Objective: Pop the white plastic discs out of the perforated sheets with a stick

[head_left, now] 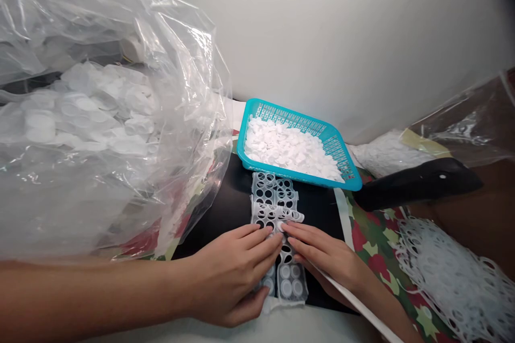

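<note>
Perforated translucent plastic sheets, lined with round holes, lie in two columns on a black surface. At the near end of the right column, white round discs sit in a clear pocketed piece. My left hand rests over the left column, fingers stretched, fingertips at the holes. My right hand comes from the right, its fingertips touching a small white disc between the hands. A thin white stick runs back from its fingers across the forearm; the grip on it is partly hidden.
Behind the sheets stands a turquoise basket of small white pieces. A large clear bag holding translucent pieces fills the left. On the right are a black handle-like object and a pile of white ring-like scraps on patterned cloth.
</note>
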### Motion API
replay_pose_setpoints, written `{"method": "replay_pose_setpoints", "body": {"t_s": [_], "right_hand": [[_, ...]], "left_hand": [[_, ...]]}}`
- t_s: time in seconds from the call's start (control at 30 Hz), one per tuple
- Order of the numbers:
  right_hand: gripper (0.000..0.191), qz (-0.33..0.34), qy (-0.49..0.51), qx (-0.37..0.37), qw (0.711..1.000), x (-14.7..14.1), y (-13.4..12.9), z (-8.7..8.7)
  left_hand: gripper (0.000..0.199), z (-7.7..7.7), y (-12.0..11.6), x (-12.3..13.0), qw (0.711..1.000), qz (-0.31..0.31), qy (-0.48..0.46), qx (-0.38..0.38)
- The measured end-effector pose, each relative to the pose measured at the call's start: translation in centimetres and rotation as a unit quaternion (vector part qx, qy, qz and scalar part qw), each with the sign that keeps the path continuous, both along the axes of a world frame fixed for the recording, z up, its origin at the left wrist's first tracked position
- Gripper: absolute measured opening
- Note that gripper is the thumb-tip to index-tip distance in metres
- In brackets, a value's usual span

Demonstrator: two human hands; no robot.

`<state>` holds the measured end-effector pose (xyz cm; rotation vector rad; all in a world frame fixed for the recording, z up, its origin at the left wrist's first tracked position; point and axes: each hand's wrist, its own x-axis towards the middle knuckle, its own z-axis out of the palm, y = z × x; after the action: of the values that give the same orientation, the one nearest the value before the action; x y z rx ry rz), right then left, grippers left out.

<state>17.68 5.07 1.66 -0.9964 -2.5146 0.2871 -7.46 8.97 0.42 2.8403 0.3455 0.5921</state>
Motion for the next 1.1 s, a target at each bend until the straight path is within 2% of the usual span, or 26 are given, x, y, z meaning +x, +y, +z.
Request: {"method": "replay_pose_setpoints", "body": {"t_s": [0.33, 0.5, 0.7, 0.8, 0.93, 1.07, 1.1], "right_hand": [[0.035, -0.004, -0.025, 0.036, 0.999, -0.3, 0.2, 0.1], [0.037, -0.025, -0.035, 0.072, 0.996, -0.7, 0.1, -0.5], [0.047, -0.090, 0.020, 0.076, 0.993, -1.0, -0.2, -1.0], [0.049, -0.120, 0.066, 0.110, 0.984, -1.3, -0.2, -0.4], [0.047, -0.128, 0.086, 0.123, 0.980, -1.5, -0.3, 0.3], [0.047, -0.220, 0.136, 0.174, 0.950, -0.9, -0.7, 1.1], [0.046, -0.224, 0.143, 0.176, 0.948, -0.6, -0.7, 1.4]], "left_hand": [[0.048, 0.0, 0.2, 0.1, 1.000, -0.015, 0.012, -0.010], [0.047, 0.1, 0.2, 0.2, 1.000, -0.017, 0.013, -0.010], [0.049, 0.2, 0.2, 0.2, 1.000, -0.018, 0.020, -0.015], [0.049, 0.3, 0.2, 0.2, 0.999, -0.021, 0.028, -0.032], [0.049, 0.3, 0.2, 0.2, 0.999, -0.014, 0.017, -0.040], [0.050, 0.2, 0.3, 0.1, 0.999, -0.017, 0.007, -0.044], [0.051, 0.1, 0.3, 0.0, 0.999, -0.018, 0.006, -0.046]]}}
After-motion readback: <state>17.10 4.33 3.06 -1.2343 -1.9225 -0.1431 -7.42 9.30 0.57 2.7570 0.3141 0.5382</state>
